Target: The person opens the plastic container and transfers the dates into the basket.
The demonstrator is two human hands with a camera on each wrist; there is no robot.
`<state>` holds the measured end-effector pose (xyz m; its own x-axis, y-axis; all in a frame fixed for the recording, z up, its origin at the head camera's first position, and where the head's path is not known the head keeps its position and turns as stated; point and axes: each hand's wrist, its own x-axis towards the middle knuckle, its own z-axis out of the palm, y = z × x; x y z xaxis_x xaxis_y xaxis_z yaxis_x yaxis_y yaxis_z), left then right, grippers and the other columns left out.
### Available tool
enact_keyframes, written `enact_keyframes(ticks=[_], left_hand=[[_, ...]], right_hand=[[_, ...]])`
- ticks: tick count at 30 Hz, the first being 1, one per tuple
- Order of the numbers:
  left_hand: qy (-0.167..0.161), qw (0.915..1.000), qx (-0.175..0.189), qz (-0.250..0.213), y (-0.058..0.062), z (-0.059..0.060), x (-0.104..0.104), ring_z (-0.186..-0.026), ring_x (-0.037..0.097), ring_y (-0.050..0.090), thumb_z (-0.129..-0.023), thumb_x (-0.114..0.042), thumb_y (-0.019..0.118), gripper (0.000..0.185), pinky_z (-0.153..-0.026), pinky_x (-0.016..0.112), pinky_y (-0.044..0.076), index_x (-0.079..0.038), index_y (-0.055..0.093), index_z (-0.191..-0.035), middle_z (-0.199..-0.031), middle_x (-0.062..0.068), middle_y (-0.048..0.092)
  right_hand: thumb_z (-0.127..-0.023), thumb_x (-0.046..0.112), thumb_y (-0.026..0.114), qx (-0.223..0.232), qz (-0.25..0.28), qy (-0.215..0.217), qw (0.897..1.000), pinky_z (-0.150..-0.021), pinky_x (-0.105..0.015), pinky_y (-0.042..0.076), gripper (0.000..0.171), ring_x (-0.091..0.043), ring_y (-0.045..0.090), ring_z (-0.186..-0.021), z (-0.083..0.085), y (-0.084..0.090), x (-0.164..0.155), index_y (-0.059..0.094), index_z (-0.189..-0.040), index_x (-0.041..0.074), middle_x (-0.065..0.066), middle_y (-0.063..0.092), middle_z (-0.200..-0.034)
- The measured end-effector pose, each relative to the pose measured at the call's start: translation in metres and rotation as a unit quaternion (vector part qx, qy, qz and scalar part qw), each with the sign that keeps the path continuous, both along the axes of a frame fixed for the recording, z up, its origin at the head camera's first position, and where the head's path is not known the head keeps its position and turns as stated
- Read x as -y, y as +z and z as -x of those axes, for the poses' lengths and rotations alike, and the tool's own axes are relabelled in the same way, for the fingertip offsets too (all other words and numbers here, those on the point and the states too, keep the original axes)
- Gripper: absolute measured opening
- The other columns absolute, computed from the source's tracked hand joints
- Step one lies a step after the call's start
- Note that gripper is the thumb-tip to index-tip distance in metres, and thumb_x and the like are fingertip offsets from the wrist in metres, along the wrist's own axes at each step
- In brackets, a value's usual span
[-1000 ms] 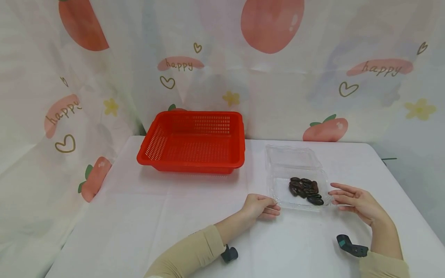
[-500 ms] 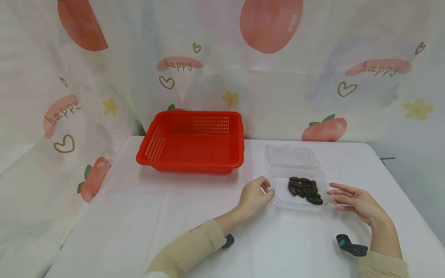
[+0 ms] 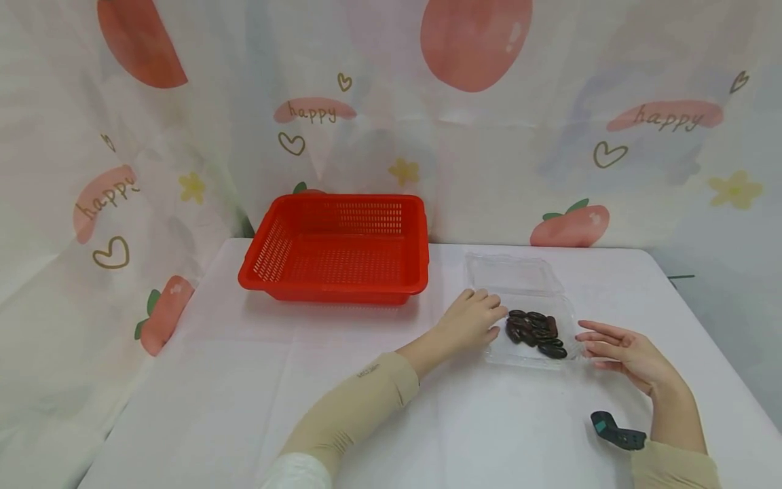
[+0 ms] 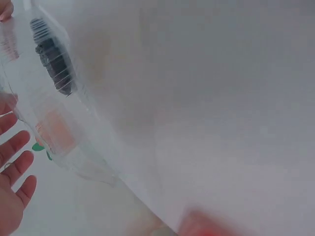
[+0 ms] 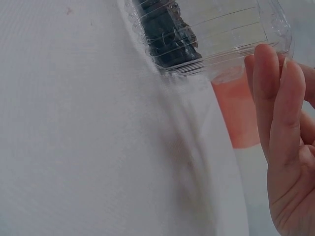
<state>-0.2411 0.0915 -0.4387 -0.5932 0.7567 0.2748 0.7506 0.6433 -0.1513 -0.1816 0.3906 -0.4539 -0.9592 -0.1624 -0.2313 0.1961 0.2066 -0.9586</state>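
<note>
**Dates in a clear box, our hands on either side**

Dates point(image 3: 537, 333) lie heaped in a clear plastic box point(image 3: 520, 353) on the right half of the tabletop point(image 3: 244, 380), and that box is what both our hands are at.

Going from large to small, we see first the tabletop under its white cloth, with a printed curtain point(image 3: 550, 136) behind it. Next comes the red basket point(image 3: 336, 251) at the back left, slotted all round and holding nothing that we can see. The box sits just right of it, its hinged lid point(image 3: 513, 272) folded back flat on the far side. Only the near tray holds fruit, a small dark cluster toward its right end.

Our left hand point(image 3: 473, 319) rests at the tray's left edge, fingers gently curved over the rim and nearly at the dates; it grips nothing. Our right hand point(image 3: 617, 350) is flat and relaxed, fingertips against the tray's right wall.

We judge the box light, thin and springy: it would buckle under a squeeze and slide easily on the cloth, so the ribbed rim, steadied from both sides, is the sounder hold. The dates look glossy, soft and probably sticky, best pinched singly by their ends.

A small dark gadget point(image 3: 617, 435) lies by our right wrist.
</note>
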Motion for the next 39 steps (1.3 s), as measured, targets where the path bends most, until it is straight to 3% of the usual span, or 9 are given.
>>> enact_keyframes(ticks=[5, 12, 17, 27, 39], left_hand=[[-0.018, 0.9970, -0.026, 0.070, 0.004, 0.006, -0.014, -0.102, 0.009, 0.048, -0.088, -0.030, 0.055, 0.025, -0.084, 0.025, 0.035, -0.033, 0.060, -0.112, -0.108, -0.012, 0.054], [0.001, 0.9838, -0.021, 0.178, 0.010, 0.007, -0.034, -0.115, 0.007, 0.040, -0.095, -0.030, 0.044, 0.031, -0.093, 0.027, 0.032, -0.043, 0.050, -0.123, -0.129, -0.016, 0.044], [0.016, 0.9753, -0.012, 0.220, 0.006, 0.009, -0.043, -0.116, 0.005, 0.036, -0.094, -0.035, 0.044, 0.033, -0.094, 0.026, 0.029, -0.046, 0.045, -0.125, -0.133, -0.018, 0.038], [0.028, 0.9713, 0.003, 0.236, -0.006, 0.011, -0.054, -0.112, 0.003, 0.038, -0.093, -0.036, 0.045, 0.034, -0.094, 0.026, 0.029, -0.049, 0.046, -0.125, -0.128, -0.020, 0.042], [0.032, 0.9683, -0.008, 0.247, -0.013, 0.010, -0.060, -0.112, 0.002, 0.038, -0.093, -0.040, 0.038, 0.031, -0.092, 0.026, 0.029, -0.050, 0.049, -0.120, -0.125, -0.021, 0.042]], right_hand=[[-0.090, 0.011, 0.057, -0.001, 0.001, 0.005, 1.000, -0.066, -0.026, 0.052, 0.032, -0.008, 0.065, -0.080, 0.000, -0.001, 0.000, 0.061, -0.110, 0.036, 0.015, 0.067, -0.095], [-0.091, 0.012, 0.057, -0.001, -0.011, 0.005, 1.000, -0.067, -0.026, 0.052, 0.033, -0.008, 0.065, -0.081, 0.001, 0.001, 0.000, 0.060, -0.112, 0.036, 0.016, 0.066, -0.095], [-0.091, 0.013, 0.057, 0.000, -0.019, 0.005, 1.000, -0.067, -0.027, 0.052, 0.033, -0.007, 0.064, -0.082, 0.002, 0.002, 0.001, 0.059, -0.113, 0.037, 0.018, 0.066, -0.095], [-0.091, 0.011, 0.056, -0.003, -0.021, 0.006, 1.000, -0.067, -0.026, 0.052, 0.035, -0.006, 0.064, -0.082, 0.000, -0.001, -0.002, 0.058, -0.114, 0.038, 0.018, 0.065, -0.096], [-0.091, 0.013, 0.056, -0.008, -0.025, 0.005, 1.000, -0.066, -0.026, 0.052, 0.035, -0.004, 0.063, -0.083, 0.001, -0.003, -0.002, 0.056, -0.113, 0.040, 0.020, 0.064, -0.097]])
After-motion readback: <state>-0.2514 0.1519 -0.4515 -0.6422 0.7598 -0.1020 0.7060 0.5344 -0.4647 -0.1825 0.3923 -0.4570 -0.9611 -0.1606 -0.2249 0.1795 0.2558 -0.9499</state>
